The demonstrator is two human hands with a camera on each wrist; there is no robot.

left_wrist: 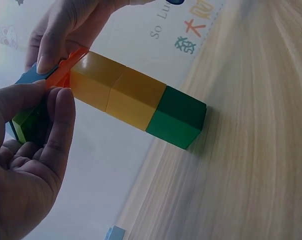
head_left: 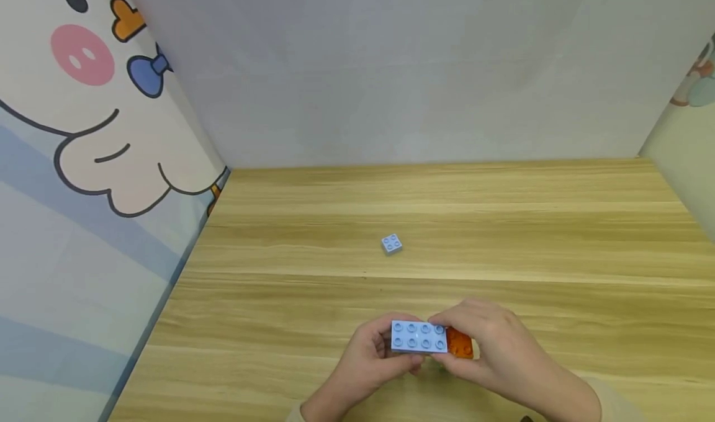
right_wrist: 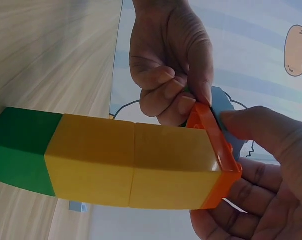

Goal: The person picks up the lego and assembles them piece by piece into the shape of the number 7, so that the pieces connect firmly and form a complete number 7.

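Your left hand (head_left: 368, 357) grips the lime block (left_wrist: 23, 125), your right hand (head_left: 497, 341) the blue brick (head_left: 419, 337); uneven pressing could topple the tower (left_wrist: 133, 97) below.

Head view looks forward and down; wrist views, nearer, share the block tower (left_wrist: 133, 97) side-on.

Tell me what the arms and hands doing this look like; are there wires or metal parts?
They're human. The left hand and right hand are bare, with no gloves, rings, cables or markings showing. At the picture's bottom edge, a sliver of left sleeve and more of the right sleeve show, both pale beige.
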